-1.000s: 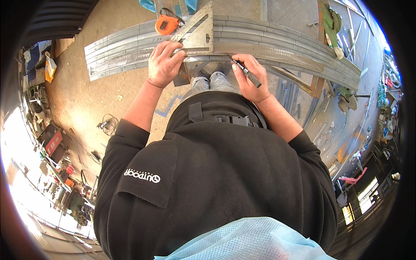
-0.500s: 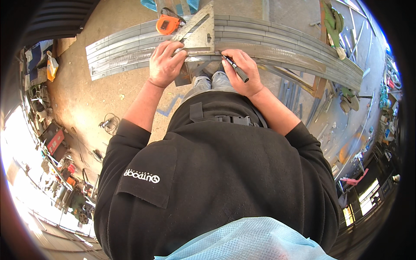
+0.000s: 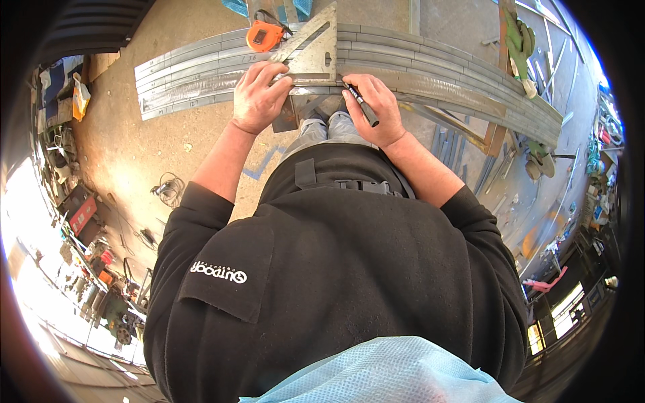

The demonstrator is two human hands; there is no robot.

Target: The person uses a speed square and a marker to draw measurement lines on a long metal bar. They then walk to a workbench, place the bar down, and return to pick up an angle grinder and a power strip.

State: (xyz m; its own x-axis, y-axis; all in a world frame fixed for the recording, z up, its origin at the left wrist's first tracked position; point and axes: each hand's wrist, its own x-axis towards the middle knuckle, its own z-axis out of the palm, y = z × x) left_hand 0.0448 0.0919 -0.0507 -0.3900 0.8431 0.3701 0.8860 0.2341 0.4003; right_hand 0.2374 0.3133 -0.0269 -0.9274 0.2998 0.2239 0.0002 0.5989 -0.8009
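Several long grey metal bars [image 3: 430,60] lie side by side in front of me, with dark lines marked across them. A metal triangular square [image 3: 316,59] rests on top, its upright edge running across the bars. My left hand [image 3: 259,94] grips the near edge of the square, fingers curled over it. In my right hand [image 3: 375,107] is a black marker pen [image 3: 363,106], its tip down at the nearest bar beside the square's right corner. An orange tape measure [image 3: 263,36] sits on the bars beyond my left hand.
Green work gloves [image 3: 517,43] hang over the bars' support at the right. Metal offcuts [image 3: 449,148] lie on the floor below them. A coiled cable [image 3: 168,190] lies on the floor at left. Cluttered shelves line both sides.
The square has shifted slightly right in view, along with the tape measure. My right hand has tilted the marker pen a little more upright. My left hand keeps its grip on the square.
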